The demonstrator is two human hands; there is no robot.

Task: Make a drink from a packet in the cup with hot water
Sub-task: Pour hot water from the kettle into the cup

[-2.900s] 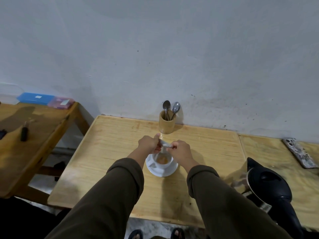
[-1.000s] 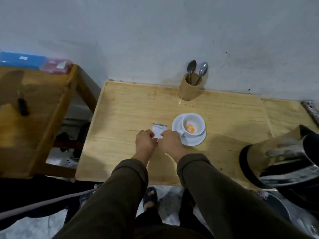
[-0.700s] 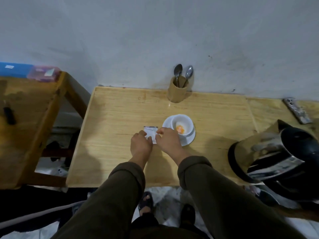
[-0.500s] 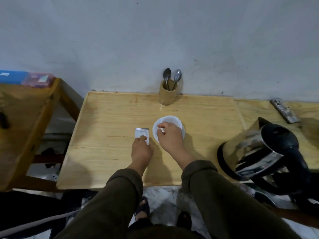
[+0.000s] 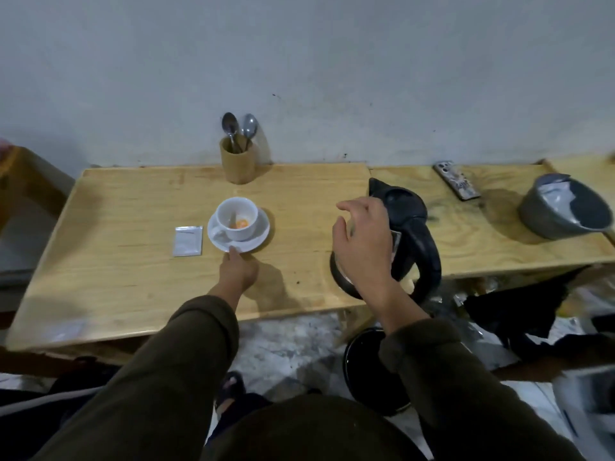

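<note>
left hand point(image 5: 237, 269) fingertips on saucer point(image 5: 257, 235) rim, grip unclear | right hand point(image 5: 362, 241) spread open, covering kettle point(image 5: 411, 227) | packet point(image 5: 188, 241) left of cup point(image 5: 237, 217) | spoon holder point(image 5: 237, 163) behind

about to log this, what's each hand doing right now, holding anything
Left hand: fingertips on the saucer rim, no clear grip, holding nothing.
Right hand: open, empty, in front of the kettle.

White cup point(image 5: 237, 217), orange powder point(image 5: 242, 224); silver packet point(image 5: 188, 241); black kettle point(image 5: 407, 234).
</note>
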